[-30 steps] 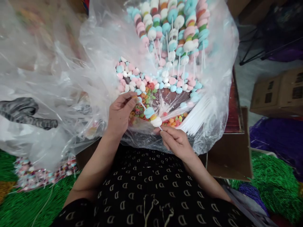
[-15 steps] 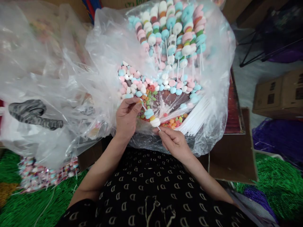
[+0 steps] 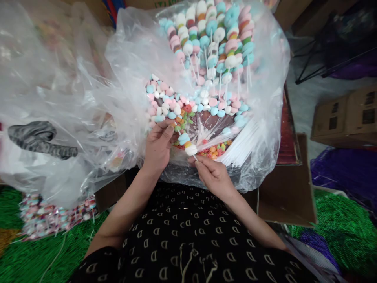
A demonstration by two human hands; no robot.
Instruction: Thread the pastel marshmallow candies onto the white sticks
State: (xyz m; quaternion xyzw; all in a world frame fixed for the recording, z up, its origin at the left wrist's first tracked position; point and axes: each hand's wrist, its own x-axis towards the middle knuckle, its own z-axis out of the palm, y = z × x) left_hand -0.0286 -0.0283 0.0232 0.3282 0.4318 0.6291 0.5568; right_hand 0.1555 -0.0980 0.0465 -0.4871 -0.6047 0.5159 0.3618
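My right hand (image 3: 213, 173) pinches the lower end of a thin white stick, which slants up to the left. Threaded on it are a white marshmallow (image 3: 191, 150), a yellow gummy ring (image 3: 187, 144) and a light blue marshmallow (image 3: 184, 138). At the stick's upper tip, my left hand (image 3: 160, 142) has thumb and fingers closed on a small green gummy ring (image 3: 177, 128). Around and behind the hands lie loose gummy rings (image 3: 216, 150) and pink, white and blue marshmallows (image 3: 165, 104). A bundle of white sticks (image 3: 243, 141) rests to the right.
Filled candy skewers (image 3: 212, 43) lie at the back on clear plastic sheeting (image 3: 129, 55). A grey patterned cloth piece (image 3: 43, 139) is at left. Below left are packed skewers (image 3: 55, 216); at right stand an open carton (image 3: 285, 196), closed cardboard boxes (image 3: 344, 114) and green shredded filler (image 3: 344, 228).
A green gummy ring now shows at the stick's upper tip by my left fingers. Both hands keep nearly the same place; the whole view has shifted slightly.
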